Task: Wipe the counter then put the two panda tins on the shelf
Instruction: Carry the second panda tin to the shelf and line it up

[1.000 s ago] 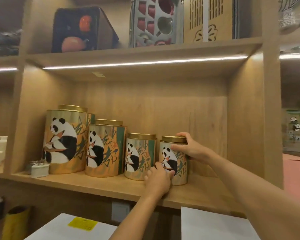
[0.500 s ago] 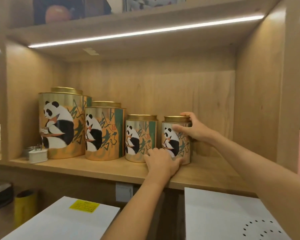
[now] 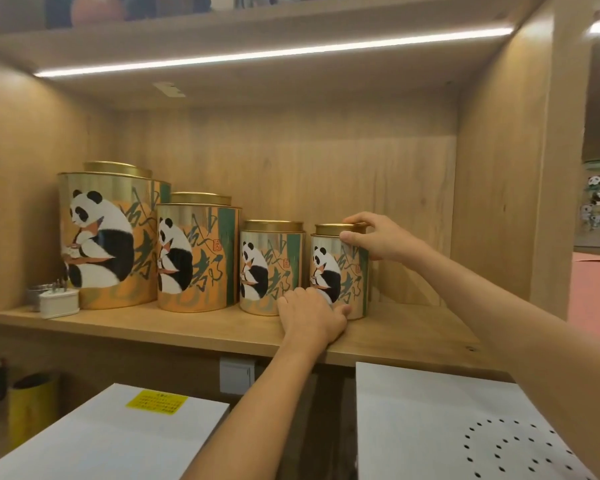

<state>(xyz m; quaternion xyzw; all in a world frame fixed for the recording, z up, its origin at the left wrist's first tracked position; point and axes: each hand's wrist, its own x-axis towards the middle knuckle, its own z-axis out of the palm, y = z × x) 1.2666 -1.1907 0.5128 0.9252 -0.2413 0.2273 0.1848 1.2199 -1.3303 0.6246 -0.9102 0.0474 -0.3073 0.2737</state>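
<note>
Several gold panda tins stand in a row on the wooden shelf [image 3: 412,334], shrinking in size from left to right. The smallest tin [image 3: 347,271] is at the right end, upright on the shelf board. My right hand [image 3: 378,240] grips its gold lid and upper rim from the right. My left hand [image 3: 312,315] presses against the base of that tin from the front, fingers curled around its lower edge. Just to its left stands the second small tin [image 3: 270,268], untouched. The medium tin [image 3: 198,254] and the large tin [image 3: 108,237] stand further left.
A small white dish and a metal cup [image 3: 54,301] sit at the shelf's left end. To the right of the smallest tin the shelf board is bare up to the side wall [image 3: 499,202]. Below are two white boxes [image 3: 447,427] and a yellow cylinder [image 3: 32,410].
The view has drawn closer and tilted down. Both hands stay on the smallest tin; my right hand's fingers have shifted up onto the lid.
</note>
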